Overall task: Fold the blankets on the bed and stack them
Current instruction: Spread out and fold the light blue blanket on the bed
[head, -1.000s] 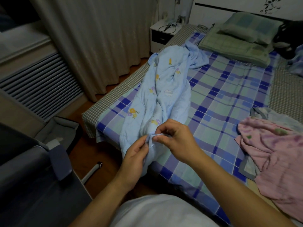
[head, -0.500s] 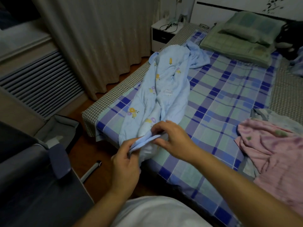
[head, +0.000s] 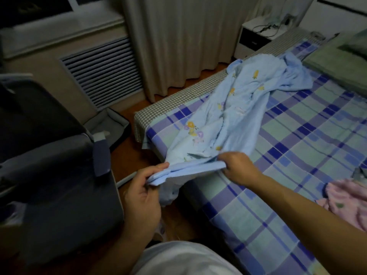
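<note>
Stretching between both hands is the near hem of the light blue blanket [head: 236,116]. The left hand [head: 142,192] has its fingers and thumb curled round one bunched end of that hem, off the edge of the bed [head: 297,155] and over the floor. The right hand [head: 239,168] pinches the hem farther along, fingers closed on the cloth, just above the checked sheet at the mattress edge. The strip between them is pulled fairly taut (a loose fold of blanket hangs down below it, beside the left hand). Beyond the hands the rest of the blue blanket lies rumpled in a long heap across the bed, running away toward the green pillow [head: 341,56]. Right of the right forearm, well apart from the blue one, a pink blanket [head: 345,199] lies crumpled on the sheet. Left of the left hand stands a dark suitcase [head: 49,175].
</note>
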